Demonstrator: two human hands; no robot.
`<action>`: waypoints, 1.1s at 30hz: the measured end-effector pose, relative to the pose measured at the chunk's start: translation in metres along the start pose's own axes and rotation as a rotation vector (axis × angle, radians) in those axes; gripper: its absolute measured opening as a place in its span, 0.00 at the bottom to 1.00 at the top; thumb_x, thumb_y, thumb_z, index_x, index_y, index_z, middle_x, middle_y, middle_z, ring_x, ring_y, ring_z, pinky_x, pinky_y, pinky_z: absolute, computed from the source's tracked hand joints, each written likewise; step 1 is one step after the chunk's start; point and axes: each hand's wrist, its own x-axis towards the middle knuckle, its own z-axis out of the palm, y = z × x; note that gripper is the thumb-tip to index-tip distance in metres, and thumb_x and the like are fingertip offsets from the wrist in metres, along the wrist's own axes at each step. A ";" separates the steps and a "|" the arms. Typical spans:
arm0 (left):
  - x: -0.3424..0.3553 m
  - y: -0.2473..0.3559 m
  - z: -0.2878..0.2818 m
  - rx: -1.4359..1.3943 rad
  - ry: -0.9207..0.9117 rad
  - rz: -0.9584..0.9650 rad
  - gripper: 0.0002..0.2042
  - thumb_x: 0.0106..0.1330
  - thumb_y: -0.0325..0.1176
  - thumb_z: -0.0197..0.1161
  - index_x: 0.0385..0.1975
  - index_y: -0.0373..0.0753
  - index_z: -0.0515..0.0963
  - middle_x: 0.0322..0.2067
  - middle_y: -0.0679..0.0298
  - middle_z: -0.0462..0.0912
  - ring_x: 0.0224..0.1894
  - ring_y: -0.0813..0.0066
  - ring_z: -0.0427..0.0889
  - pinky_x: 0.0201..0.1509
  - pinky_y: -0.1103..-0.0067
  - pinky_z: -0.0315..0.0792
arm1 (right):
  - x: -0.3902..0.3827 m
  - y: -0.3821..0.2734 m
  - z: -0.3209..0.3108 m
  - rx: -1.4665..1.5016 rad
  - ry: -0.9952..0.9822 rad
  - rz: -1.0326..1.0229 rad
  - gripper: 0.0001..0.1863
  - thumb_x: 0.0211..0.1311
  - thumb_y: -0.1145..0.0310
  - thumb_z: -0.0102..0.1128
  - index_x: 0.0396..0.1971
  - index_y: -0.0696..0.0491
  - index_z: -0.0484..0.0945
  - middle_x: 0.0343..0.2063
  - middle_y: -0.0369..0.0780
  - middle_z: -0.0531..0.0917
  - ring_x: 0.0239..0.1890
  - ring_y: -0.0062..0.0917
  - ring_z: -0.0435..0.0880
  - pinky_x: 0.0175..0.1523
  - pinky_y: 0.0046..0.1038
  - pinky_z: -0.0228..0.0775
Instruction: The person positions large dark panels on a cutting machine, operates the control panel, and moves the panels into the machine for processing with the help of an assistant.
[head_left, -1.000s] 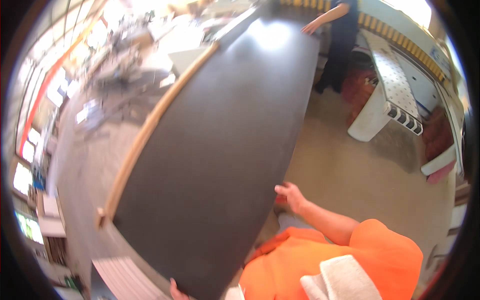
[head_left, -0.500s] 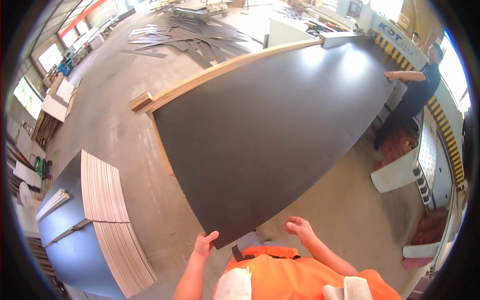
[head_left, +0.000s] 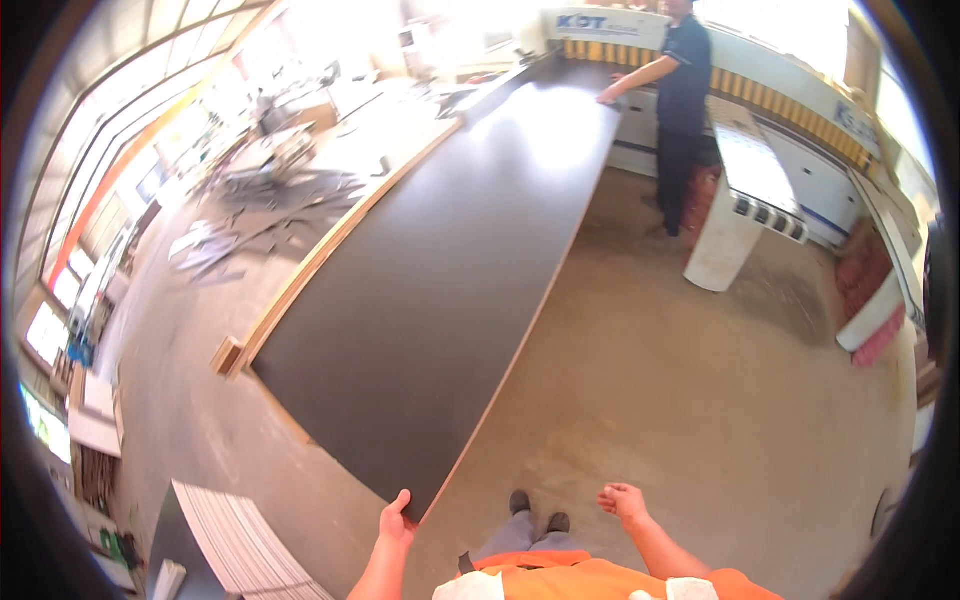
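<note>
My left hand [head_left: 397,520] grips the near corner of a large dark-faced panel [head_left: 430,270], its thumb on top and its fingers under the edge. The panel stretches away from me toward a long machine, and a wooden guide rail [head_left: 330,255] runs along its left side. Off to the right of the corner, my right hand [head_left: 625,502] hangs in the air with its fingers curled in and nothing seen in them. At the far end a co-worker [head_left: 685,80] in dark clothes rests a hand on the panel's right edge.
A light machine with a yellow-and-black striped band [head_left: 620,52] stands at the back. A pale support table [head_left: 755,170] juts out from it. Dark offcut strips [head_left: 270,225] lie on the floor at left. A stack of panels [head_left: 235,540] sits at lower left.
The view has swung to the right and tilted up. My left hand still holds the panel corner. My right hand's fingers have curled in. The co-worker keeps a hand at the panel's far edge.
</note>
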 end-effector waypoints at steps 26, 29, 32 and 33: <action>0.135 0.367 -0.165 1.144 0.053 0.794 0.10 0.61 0.33 0.64 0.32 0.31 0.83 0.24 0.59 0.84 0.29 0.71 0.83 0.37 0.77 0.76 | -0.093 0.043 0.353 0.104 0.018 -0.123 0.10 0.63 0.69 0.64 0.40 0.59 0.78 0.35 0.39 0.84 0.36 0.26 0.85 0.42 0.31 0.82; 0.197 0.403 -0.171 1.282 0.114 1.054 0.16 0.60 0.35 0.66 0.42 0.29 0.81 0.37 0.52 0.84 0.43 0.59 0.82 0.51 0.70 0.75 | -0.099 0.042 0.362 0.108 0.056 -0.165 0.09 0.63 0.70 0.64 0.40 0.59 0.79 0.36 0.39 0.85 0.35 0.25 0.85 0.41 0.30 0.81; 0.258 0.437 -0.165 1.396 0.157 1.203 0.25 0.59 0.39 0.68 0.51 0.27 0.76 0.53 0.46 0.78 0.58 0.51 0.75 0.64 0.65 0.68 | -0.099 0.049 0.364 0.115 0.116 -0.204 0.12 0.64 0.70 0.64 0.43 0.59 0.78 0.37 0.39 0.85 0.36 0.25 0.85 0.42 0.30 0.80; 0.273 0.447 -0.161 1.471 0.213 1.172 0.29 0.59 0.41 0.69 0.55 0.27 0.73 0.59 0.44 0.74 0.63 0.50 0.70 0.68 0.64 0.64 | -0.101 0.050 0.365 0.092 0.126 -0.208 0.14 0.65 0.70 0.62 0.47 0.60 0.78 0.38 0.39 0.84 0.38 0.26 0.85 0.44 0.30 0.79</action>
